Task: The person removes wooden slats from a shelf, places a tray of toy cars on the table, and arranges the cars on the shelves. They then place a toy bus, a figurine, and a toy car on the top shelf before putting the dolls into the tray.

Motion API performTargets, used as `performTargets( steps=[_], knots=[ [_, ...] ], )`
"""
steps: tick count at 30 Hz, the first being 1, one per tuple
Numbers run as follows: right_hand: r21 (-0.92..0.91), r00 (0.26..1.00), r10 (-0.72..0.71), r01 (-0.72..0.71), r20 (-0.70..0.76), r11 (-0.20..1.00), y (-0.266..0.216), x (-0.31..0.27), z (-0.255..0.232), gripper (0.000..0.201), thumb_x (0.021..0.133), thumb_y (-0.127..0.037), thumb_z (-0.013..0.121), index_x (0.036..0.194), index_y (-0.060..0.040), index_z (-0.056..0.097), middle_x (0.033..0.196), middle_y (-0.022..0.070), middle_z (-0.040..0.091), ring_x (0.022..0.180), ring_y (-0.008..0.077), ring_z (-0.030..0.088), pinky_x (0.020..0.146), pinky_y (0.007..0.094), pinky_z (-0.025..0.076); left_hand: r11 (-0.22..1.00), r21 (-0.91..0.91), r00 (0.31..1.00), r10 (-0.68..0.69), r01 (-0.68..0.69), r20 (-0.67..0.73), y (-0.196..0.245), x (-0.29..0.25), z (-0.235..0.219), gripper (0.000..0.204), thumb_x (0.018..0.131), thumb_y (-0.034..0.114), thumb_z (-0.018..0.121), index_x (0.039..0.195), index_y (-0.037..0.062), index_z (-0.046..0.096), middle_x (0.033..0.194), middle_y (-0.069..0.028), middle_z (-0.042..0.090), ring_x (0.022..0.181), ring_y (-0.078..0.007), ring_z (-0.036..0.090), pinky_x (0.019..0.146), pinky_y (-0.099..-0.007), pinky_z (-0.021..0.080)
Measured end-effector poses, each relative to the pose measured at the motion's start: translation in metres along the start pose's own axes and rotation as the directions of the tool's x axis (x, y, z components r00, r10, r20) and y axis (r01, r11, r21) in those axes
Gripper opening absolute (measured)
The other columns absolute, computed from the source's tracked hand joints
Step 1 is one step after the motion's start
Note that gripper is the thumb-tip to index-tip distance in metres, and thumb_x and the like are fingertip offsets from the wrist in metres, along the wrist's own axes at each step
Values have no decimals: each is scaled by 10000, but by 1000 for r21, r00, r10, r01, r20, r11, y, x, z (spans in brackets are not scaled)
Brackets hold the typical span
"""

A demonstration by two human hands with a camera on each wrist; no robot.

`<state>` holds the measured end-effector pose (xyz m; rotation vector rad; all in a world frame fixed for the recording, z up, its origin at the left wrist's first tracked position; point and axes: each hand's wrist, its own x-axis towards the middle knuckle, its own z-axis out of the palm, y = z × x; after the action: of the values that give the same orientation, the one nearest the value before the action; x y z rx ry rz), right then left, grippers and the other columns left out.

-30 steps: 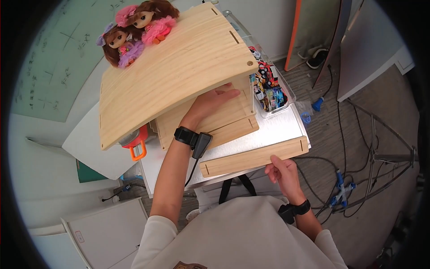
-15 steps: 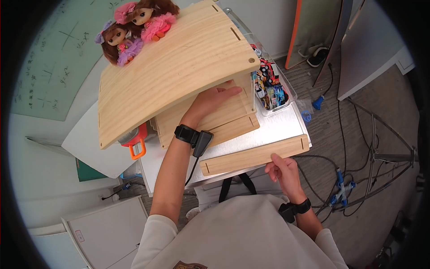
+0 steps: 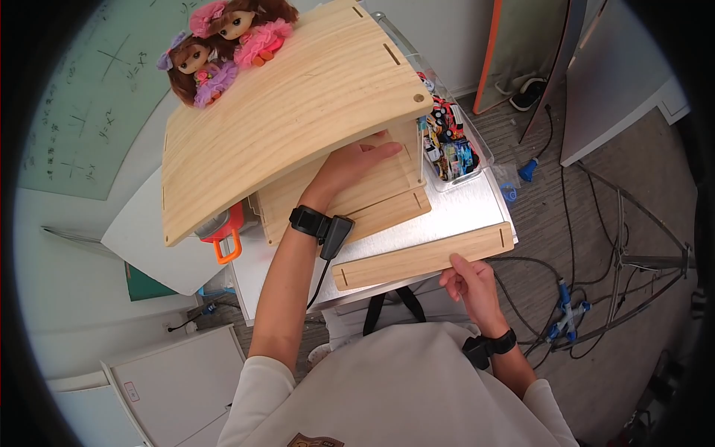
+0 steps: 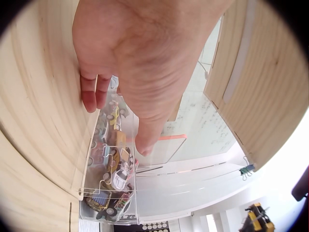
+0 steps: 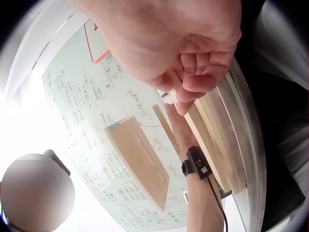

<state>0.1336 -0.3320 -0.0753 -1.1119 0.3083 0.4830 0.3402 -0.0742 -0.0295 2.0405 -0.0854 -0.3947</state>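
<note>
A pale wooden board (image 3: 290, 112) forms the top of a small shelf. My left hand (image 3: 354, 167) reaches beneath it, over a lower wooden panel (image 3: 383, 182). In the left wrist view its fingers (image 4: 88, 96) extend fairly straight against the wood, with the thumb apart. Near the table's front edge lies a narrow wooden strip (image 3: 417, 257) with a slot at each end. My right hand (image 3: 474, 290) pinches the strip's near edge, thumb on top and other fingers curled below. Another slotted wooden piece (image 3: 406, 212) sticks out below the panel.
Two dolls (image 3: 216, 71) sit on the top board. A clear bin of toy cars (image 3: 450, 141) stands right of the shelf. At its left is a red container with an orange handle (image 3: 229, 247). Cables (image 3: 570, 313) run across the floor on the right.
Both hands and the strip keep their places. Only a very slight shift of the shelf and dolls shows in the head view.
</note>
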Motion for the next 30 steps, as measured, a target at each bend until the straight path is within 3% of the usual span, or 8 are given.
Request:
performTargets(
  steps=[13, 25, 27, 28, 30],
  knots=[
    [-6, 1000, -4, 4, -9, 1000, 1, 1, 0, 454, 1074, -324, 598, 786, 6, 721, 738, 75, 706, 554, 78, 526, 511, 239, 400, 1000, 8, 1000, -11, 11, 7, -1, 2, 0, 969, 909, 467, 779, 1588, -27, 295, 1447, -241, 540, 1193, -274, 643, 998, -352, 519],
    [7, 1000, -7, 7, -17, 1000, 1, 1, 1, 426, 1073, -315, 601, 806, -5, 721, 767, 102, 732, 553, 85, 532, 511, 241, 406, 1000, -27, 999, 14, -13, 30, 2, -15, 0, 913, 931, 329, 791, 1600, -16, 275, 1470, -224, 527, 1252, -276, 618, 1014, -368, 525],
    [5, 1000, -3, 3, -25, 1000, 4, 1, -2, 431, 1073, -316, 600, 803, -3, 721, 761, 104, 731, 550, 87, 532, 510, 242, 406, 999, 39, 998, 32, -30, -48, -8, -32, 1, 728, 925, 421, 784, 1434, -38, 538, 1410, -186, 593, 1133, -237, 659, 947, -322, 537],
    [7, 1000, -1, 1, -27, 1000, 7, 2, -2, 435, 1074, -317, 600, 800, -2, 722, 754, 106, 731, 548, 89, 532, 509, 243, 406, 999, 47, 998, 26, -23, -64, -9, -47, 0, 728, 925, 421, 784, 1434, -38, 538, 1410, -186, 593, 1133, -237, 659, 947, -322, 537],
    [4, 1000, -6, 6, -19, 1000, 7, 3, -2, 444, 1074, -321, 599, 791, -2, 722, 744, 110, 730, 542, 91, 531, 506, 242, 403, 945, 65, 935, 326, -320, -139, -4, -86, -2, 578, 957, 264, 763, 1431, 5, 555, 1396, -150, 602, 1132, -237, 654, 917, -334, 561]
  ],
)
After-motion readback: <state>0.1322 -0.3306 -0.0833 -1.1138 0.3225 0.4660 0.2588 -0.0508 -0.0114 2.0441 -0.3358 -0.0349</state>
